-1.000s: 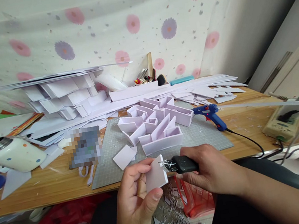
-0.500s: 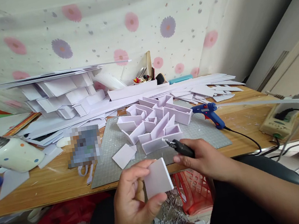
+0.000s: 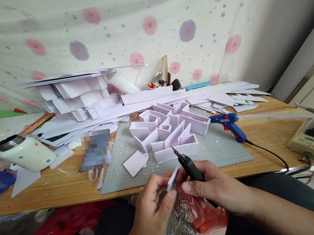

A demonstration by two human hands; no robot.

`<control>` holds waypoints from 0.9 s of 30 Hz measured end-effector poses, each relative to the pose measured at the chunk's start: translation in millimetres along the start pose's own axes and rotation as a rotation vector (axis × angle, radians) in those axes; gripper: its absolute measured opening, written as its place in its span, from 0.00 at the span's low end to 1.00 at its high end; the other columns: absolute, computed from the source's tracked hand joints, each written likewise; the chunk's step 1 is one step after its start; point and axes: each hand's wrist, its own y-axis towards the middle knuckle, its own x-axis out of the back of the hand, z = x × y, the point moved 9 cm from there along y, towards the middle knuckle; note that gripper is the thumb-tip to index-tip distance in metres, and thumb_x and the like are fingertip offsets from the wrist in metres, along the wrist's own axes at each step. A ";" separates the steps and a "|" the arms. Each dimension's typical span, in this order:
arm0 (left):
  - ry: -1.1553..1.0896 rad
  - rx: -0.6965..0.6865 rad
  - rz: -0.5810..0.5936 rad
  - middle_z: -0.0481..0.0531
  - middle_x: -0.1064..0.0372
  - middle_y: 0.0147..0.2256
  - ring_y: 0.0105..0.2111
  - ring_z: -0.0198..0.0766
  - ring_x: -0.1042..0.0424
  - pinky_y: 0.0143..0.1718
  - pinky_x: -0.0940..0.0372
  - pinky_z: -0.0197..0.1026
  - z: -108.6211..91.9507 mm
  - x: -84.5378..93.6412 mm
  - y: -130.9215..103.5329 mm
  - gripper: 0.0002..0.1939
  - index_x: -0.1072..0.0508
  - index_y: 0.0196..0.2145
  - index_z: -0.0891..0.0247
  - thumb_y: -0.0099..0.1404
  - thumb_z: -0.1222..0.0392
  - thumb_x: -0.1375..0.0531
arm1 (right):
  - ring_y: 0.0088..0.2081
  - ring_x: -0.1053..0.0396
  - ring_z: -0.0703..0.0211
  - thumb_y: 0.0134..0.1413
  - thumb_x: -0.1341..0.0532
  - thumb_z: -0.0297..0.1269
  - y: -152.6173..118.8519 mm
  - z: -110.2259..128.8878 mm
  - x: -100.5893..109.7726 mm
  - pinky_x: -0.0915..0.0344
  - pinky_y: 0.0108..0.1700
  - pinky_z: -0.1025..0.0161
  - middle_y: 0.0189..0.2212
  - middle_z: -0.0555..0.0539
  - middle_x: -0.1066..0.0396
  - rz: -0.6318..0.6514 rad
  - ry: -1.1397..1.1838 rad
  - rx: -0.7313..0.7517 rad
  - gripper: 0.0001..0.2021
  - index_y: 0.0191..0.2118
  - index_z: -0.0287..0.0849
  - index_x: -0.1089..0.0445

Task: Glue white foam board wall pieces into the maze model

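My left hand (image 3: 155, 203) pinches a small white foam board piece (image 3: 172, 179), turned so that its narrow edge faces me. Close beside it, my right hand (image 3: 212, 184) is wrapped round a black utility knife (image 3: 193, 168), whose blade points up and away from me. Both hands are in front of the table edge, above a bin of scraps. Beyond them, a white foam board assembly (image 3: 164, 126) of upright walls stands on the grey cutting mat (image 3: 114, 172). Flat on the mat's near left part lies a loose white square piece (image 3: 134, 163).
A blue glue gun (image 3: 229, 124) rests right of the assembly, its cord running to a power strip (image 3: 306, 139). At left stand a white bottle (image 3: 28, 151) and a pixelated object (image 3: 95, 149). White board stacks (image 3: 74, 102) line the back. Below is a red basket (image 3: 208, 218).
My left hand has turned the foam board piece from its broad face to its edge. My right hand has brought the knife lower and closer to the left hand. The view has shifted left.
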 end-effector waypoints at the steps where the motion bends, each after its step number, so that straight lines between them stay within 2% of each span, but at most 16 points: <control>1: -0.022 0.026 -0.059 0.54 0.28 0.47 0.44 0.41 0.27 0.43 0.33 0.39 2.5 8.9 3.0 0.03 0.32 0.33 0.59 0.66 0.60 0.44 | 0.22 0.41 0.69 0.48 0.33 0.49 -0.3 1.4 2.7 0.41 0.22 0.71 0.24 0.53 0.37 -0.021 -0.021 0.003 0.18 0.36 0.38 0.30; 3: 0.053 -0.011 -0.257 0.54 0.31 0.48 0.47 0.42 0.30 0.44 0.35 0.39 0.7 36.8 10.0 0.10 0.34 0.26 0.61 0.65 0.59 0.43 | 0.23 0.40 0.68 0.48 0.33 0.49 -1.6 2.9 11.8 0.40 0.22 0.69 0.28 0.51 0.35 -0.083 -0.061 0.003 0.18 0.38 0.39 0.30; 5: 0.220 -0.090 -0.433 0.52 0.32 0.41 0.42 0.40 0.31 0.41 0.37 0.38 -5.1 62.8 16.6 0.10 0.32 0.24 0.61 0.63 0.60 0.40 | 0.22 0.41 0.68 0.48 0.33 0.49 -3.1 3.0 23.7 0.41 0.22 0.69 0.30 0.50 0.33 -0.153 -0.088 0.002 0.19 0.40 0.40 0.30; 8: 0.401 -0.154 -0.487 0.47 0.36 0.30 0.29 0.35 0.35 0.32 0.40 0.36 -4.9 77.3 30.7 0.06 0.32 0.28 0.61 0.62 0.61 0.40 | 0.20 0.43 0.70 0.49 0.34 0.48 -4.8 3.8 41.4 0.43 0.21 0.69 0.31 0.49 0.32 -0.248 -0.119 0.020 0.17 0.40 0.40 0.29; 11: 0.551 -0.177 -0.433 0.44 0.38 0.25 0.24 0.32 0.37 0.28 0.43 0.35 0.6 70.4 42.5 0.10 0.36 0.24 0.61 0.60 0.63 0.39 | 0.20 0.43 0.70 0.49 0.34 0.49 -5.5 2.3 51.8 0.45 0.21 0.68 0.30 0.49 0.32 -0.298 -0.147 0.013 0.17 0.39 0.40 0.29; 14: 0.663 -0.194 -0.364 0.44 0.39 0.24 0.24 0.32 0.38 0.27 0.44 0.34 5.5 56.2 48.4 0.11 0.37 0.23 0.61 0.60 0.64 0.40 | 0.21 0.42 0.69 0.49 0.34 0.50 -6.2 -1.4 54.6 0.44 0.22 0.68 0.30 0.50 0.33 -0.302 -0.172 -0.013 0.18 0.40 0.40 0.29; 17: 0.748 -0.223 -0.353 0.44 0.40 0.24 0.24 0.33 0.38 0.27 0.45 0.35 6.6 48.8 48.3 0.11 0.39 0.23 0.61 0.61 0.65 0.41 | 0.24 0.40 0.66 0.49 0.34 0.51 -7.8 -4.1 56.3 0.40 0.25 0.66 0.31 0.49 0.32 -0.305 -0.213 -0.023 0.19 0.40 0.41 0.29; 22: 0.833 -0.238 -0.300 0.45 0.41 0.24 0.24 0.34 0.39 0.25 0.46 0.35 11.4 42.0 46.9 0.13 0.41 0.22 0.61 0.62 0.63 0.40 | 0.33 0.35 0.58 0.50 0.34 0.51 -8.0 -5.0 57.7 0.36 0.31 0.64 0.32 0.47 0.31 -0.293 -0.253 -0.018 0.18 0.40 0.43 0.28; 27: 0.845 -0.208 -0.204 0.46 0.39 0.25 0.25 0.36 0.37 0.25 0.43 0.36 18.0 35.2 50.8 0.13 0.38 0.24 0.62 0.58 0.61 0.35 | 0.30 0.35 0.58 0.48 0.34 0.53 -5.8 -7.3 56.5 0.36 0.27 0.64 0.31 0.48 0.32 -0.286 -0.248 -0.049 0.19 0.39 0.43 0.28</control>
